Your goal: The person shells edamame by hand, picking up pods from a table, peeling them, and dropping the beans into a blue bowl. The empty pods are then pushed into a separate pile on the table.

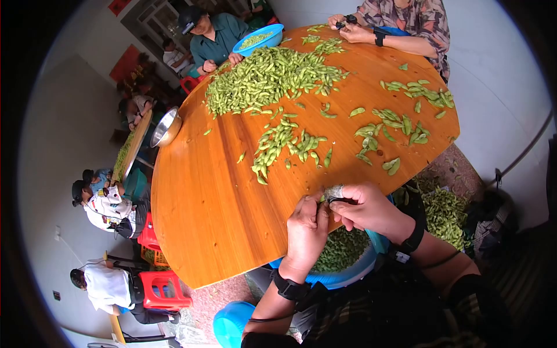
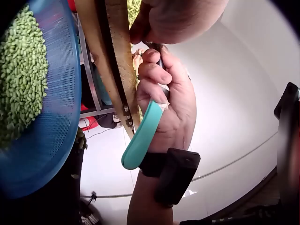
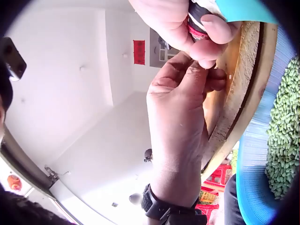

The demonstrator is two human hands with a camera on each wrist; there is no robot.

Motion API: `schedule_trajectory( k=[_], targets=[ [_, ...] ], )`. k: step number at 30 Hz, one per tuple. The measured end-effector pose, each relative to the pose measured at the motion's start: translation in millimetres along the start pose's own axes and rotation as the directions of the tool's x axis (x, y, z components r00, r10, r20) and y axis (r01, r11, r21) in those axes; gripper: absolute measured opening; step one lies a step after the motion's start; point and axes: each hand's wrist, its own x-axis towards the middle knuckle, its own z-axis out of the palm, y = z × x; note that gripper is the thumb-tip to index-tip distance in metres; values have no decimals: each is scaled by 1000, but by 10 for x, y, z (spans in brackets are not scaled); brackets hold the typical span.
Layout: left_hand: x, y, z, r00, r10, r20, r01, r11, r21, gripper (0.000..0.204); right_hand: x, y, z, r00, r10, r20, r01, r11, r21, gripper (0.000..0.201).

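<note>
My left hand (image 1: 307,229) pinches a small green piece (image 1: 322,198), apparently a bean pod, between thumb and fingers just above the table's near edge. Touching it at the fingertips is my right hand (image 1: 371,211), with curled fingers round a tool whose turquoise handle (image 2: 143,136) sticks out past the palm. Dark and whitish wrapping (image 3: 201,14) shows by the right fingers. The tool's working end is hidden. In the right wrist view the left hand (image 3: 176,117) reaches up to the right fingertips. Loose pods (image 1: 278,145) lie beyond both hands.
A large pod heap (image 1: 267,78) lies on the wooden table (image 1: 197,203). Below the hands is a blue basket (image 2: 70,93) of shelled beans (image 2: 21,75). Two people sit across, one by a blue bowl (image 1: 258,40). More pods (image 1: 444,217) lie on the floor at right.
</note>
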Motion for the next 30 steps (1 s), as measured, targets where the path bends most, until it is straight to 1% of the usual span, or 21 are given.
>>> schedule_trajectory(
  k=[1,3,4,6,7,9,11,13,16,17,19,20,21,23,24,25,26,27,28,29,30],
  targets=[
    [-10,-19,2,1000,-2,0,2,1000,-2,24,3,15,10,1000,-16,-14,17,999,37,9],
    [-38,-82,7,993,-89,73,96,990,-102,18,11,42,22,999,-31,-21,32,999,34,9],
    [-42,-94,19,993,-90,73,97,990,-102,18,15,49,27,999,-48,-27,48,998,32,8],
    [-57,-107,38,981,-164,104,188,937,-293,14,18,55,36,998,-44,-41,44,999,0,8],
    [-55,-96,34,981,-165,105,189,937,-294,14,20,56,38,997,-44,-56,42,999,-33,8],
    [-35,-68,12,967,-221,130,257,835,-487,11,47,95,37,997,-42,-57,41,999,-22,9],
    [-34,-136,-2,958,-236,166,288,800,-527,12,49,100,35,998,-41,-56,40,999,-13,10],
    [-13,-168,-46,948,-249,198,318,764,-561,13,43,60,34,999,-21,-37,24,997,68,12],
    [48,-187,-116,891,-296,343,453,541,-709,21,-6,-66,1,999,39,11,-40,996,78,17],
    [61,-203,-134,891,-297,343,453,541,-709,21,-5,-71,-6,999,40,11,-41,996,78,17],
    [77,-228,-165,849,-322,419,513,311,-800,23,-3,-86,-13,998,68,13,-69,993,98,17],
    [83,-243,-173,837,-319,446,527,244,-814,25,4,-82,-11,998,64,17,-66,993,95,17],
    [82,-231,-178,839,-320,440,523,246,-816,25,9,-63,-5,999,38,-2,-38,998,52,17],
    [68,-190,-153,853,-299,428,512,320,-797,26,-3,-42,42,1000,9,-15,-9,1000,8,17],
    [54,-184,-112,877,-295,378,476,433,-766,25,-20,-31,86,991,-115,-71,109,991,-83,15],
    [40,-161,-91,877,-296,377,476,434,-765,25,-36,-22,120,963,-241,-117,218,960,-178,13],
    [28,-129,-77,897,-302,323,437,501,-747,22,-47,-26,133,944,-314,-104,288,935,-206,13],
    [16,-93,-63,915,-305,266,398,565,-723,20,-49,-3,126,945,-312,-102,287,935,-206,13],
    [21,-57,-48,908,-350,229,397,551,-734,16,-46,36,111,937,-328,-120,283,914,-290,15],
    [33,-42,-52,908,-352,227,397,550,-735,16,-44,56,101,928,-347,-137,276,886,-372,17],
    [42,-32,-62,910,-360,207,396,605,-691,15,-56,37,103,929,-346,-133,277,886,-372,17]
  ],
)
